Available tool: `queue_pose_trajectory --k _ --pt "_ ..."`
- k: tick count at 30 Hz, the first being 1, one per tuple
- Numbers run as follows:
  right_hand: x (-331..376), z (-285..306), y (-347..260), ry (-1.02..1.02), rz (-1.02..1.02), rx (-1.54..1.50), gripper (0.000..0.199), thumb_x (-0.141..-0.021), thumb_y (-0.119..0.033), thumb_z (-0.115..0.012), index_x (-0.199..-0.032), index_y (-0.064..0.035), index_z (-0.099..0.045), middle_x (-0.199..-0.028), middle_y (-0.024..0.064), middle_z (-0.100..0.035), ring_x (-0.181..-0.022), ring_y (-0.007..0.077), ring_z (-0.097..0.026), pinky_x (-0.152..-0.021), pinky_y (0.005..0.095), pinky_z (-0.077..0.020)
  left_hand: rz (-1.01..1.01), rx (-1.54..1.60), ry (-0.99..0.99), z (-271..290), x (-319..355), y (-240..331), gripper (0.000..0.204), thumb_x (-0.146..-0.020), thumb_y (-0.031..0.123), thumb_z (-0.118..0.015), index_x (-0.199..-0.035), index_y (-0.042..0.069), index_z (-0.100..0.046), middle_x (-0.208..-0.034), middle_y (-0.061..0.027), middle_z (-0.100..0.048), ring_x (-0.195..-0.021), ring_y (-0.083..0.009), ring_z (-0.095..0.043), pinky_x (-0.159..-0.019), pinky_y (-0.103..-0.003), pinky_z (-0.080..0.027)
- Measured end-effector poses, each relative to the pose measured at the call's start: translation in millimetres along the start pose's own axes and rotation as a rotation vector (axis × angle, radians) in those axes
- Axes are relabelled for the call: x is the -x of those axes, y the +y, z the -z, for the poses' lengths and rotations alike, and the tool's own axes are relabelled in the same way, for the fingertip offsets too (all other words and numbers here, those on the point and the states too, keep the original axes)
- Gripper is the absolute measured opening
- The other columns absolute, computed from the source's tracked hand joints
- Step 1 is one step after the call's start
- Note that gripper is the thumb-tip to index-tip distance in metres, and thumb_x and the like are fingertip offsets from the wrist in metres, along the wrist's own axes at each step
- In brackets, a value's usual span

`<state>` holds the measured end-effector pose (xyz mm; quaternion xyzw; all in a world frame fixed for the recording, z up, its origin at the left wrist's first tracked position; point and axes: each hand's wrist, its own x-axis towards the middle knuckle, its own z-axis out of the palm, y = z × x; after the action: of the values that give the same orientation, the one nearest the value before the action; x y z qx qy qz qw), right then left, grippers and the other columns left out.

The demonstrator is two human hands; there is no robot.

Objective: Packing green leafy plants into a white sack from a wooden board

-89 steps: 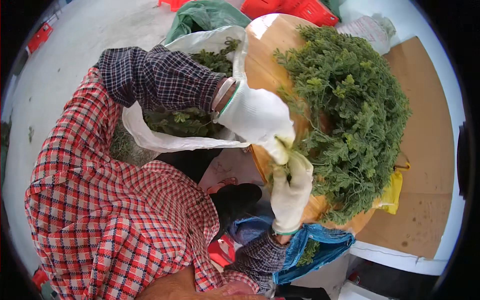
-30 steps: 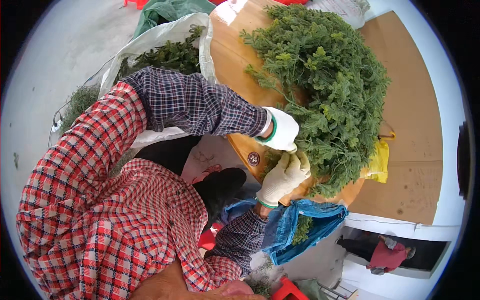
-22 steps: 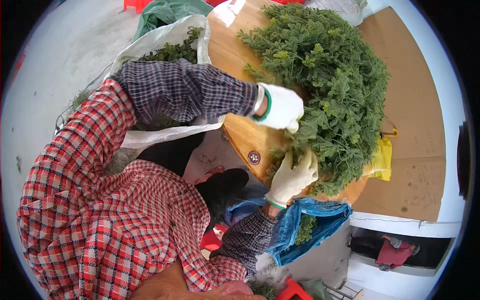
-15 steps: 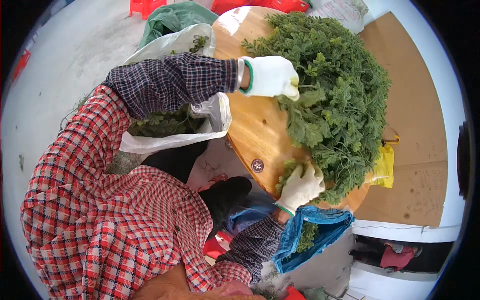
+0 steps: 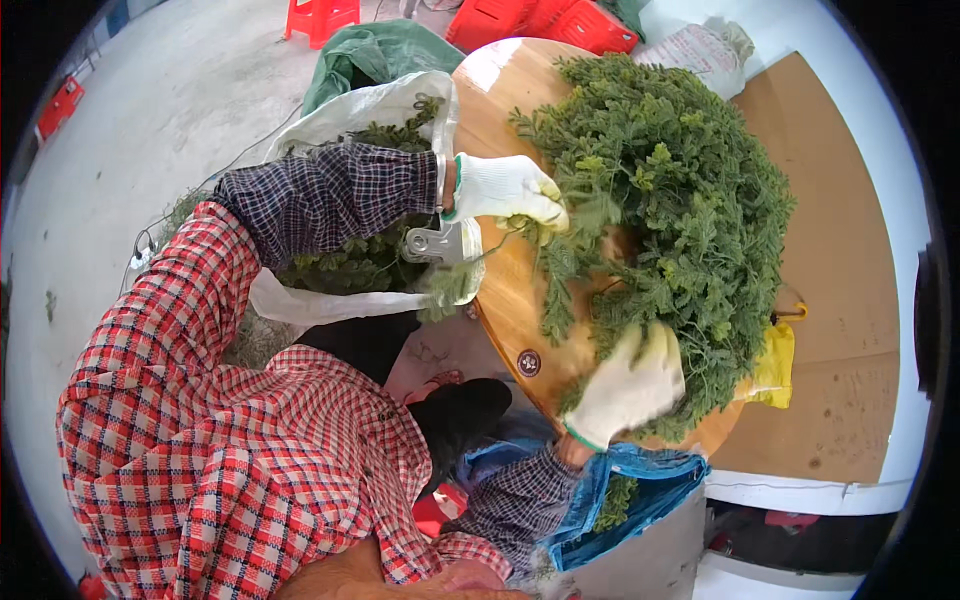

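Note:
My left hand (image 5: 507, 195), in a white knit glove with yellowish fingertips, is closed on a green leafy sprig (image 5: 562, 268) above the round wooden table (image 5: 515, 300). Feathery leaves hang from it to the right of the fingers, and another thin stem trails down to the left. At the pile's near edge my right hand (image 5: 628, 385), gloved the same way and slightly blurred, has its fingers stretched out against the leaves. A large heap of green foliage (image 5: 700, 210) covers much of the tabletop.
Left of the table stands an open white sack (image 5: 345, 303) with more greenery, a metal clamp (image 5: 432, 243) at its rim. A blue bag (image 5: 650, 465) holding foliage hangs at the near edge. Flattened cardboard (image 5: 840, 300), a yellow bag (image 5: 775, 368) and red crates (image 5: 590, 28) surround the table.
My left hand has drawn back leftward from the heap with the sprig. The right hand has shifted right along the pile's near edge, its fingers now straighter. The view has shifted slightly.

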<state>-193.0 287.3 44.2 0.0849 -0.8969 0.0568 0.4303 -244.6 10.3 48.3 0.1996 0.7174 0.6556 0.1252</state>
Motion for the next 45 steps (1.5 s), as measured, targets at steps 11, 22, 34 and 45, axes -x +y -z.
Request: queue_pose_trajectory --k 11,22,34,45 --pt "-5 -93 5 -0.483 0.222 -0.222 0.023 -0.089 -0.032 -0.053 -0.096 -0.0154 -0.068 -0.118 0.0108 -0.058 -0.104 0.0378 -0.05 -0.088 0.0455 -0.0435 0.115 -0.305 0.09 6 19 20 0.016 -0.085 0.012 -0.059 -0.094 0.002 -0.067 -0.071 -0.0027 -0.065 -0.058 -0.0073 -0.056 -0.052 -0.022 -0.044" --pt "-8 -92 13 -0.429 -0.097 -0.458 0.021 -0.084 -0.022 -0.061 -0.097 -0.0065 -0.068 -0.097 0.014 -0.066 -0.088 0.0322 -0.06 -0.08 0.0365 -0.0469 0.153 -0.028 0.296 38 45 -1 0.022 -0.089 0.022 -0.063 -0.094 0.002 -0.068 -0.07 0.0004 -0.062 -0.054 -0.0044 -0.049 -0.049 -0.02 -0.038" --pt "-11 -102 29 -0.551 0.108 0.118 0.016 -0.086 -0.026 -0.056 -0.095 -0.019 -0.068 -0.109 0.0089 -0.061 -0.096 0.034 -0.056 -0.079 0.0419 -0.0481 0.156 0.072 0.332 36 46 -2 0.024 -0.094 0.021 -0.055 -0.1 -0.001 -0.062 -0.067 -0.0003 -0.056 -0.053 -0.0047 -0.049 -0.046 -0.019 -0.038" --pt "-8 -83 5 -0.356 0.047 -0.169 0.019 -0.08 -0.02 -0.066 -0.094 -0.0079 -0.071 -0.122 0.0132 -0.057 -0.102 0.0332 -0.057 -0.089 0.0367 -0.0435 0.198 0.429 0.351 33 42 -3 0.024 -0.095 0.023 -0.053 -0.102 0.001 -0.057 -0.068 0.0004 -0.054 -0.049 -0.0063 -0.05 -0.039 -0.018 -0.04"
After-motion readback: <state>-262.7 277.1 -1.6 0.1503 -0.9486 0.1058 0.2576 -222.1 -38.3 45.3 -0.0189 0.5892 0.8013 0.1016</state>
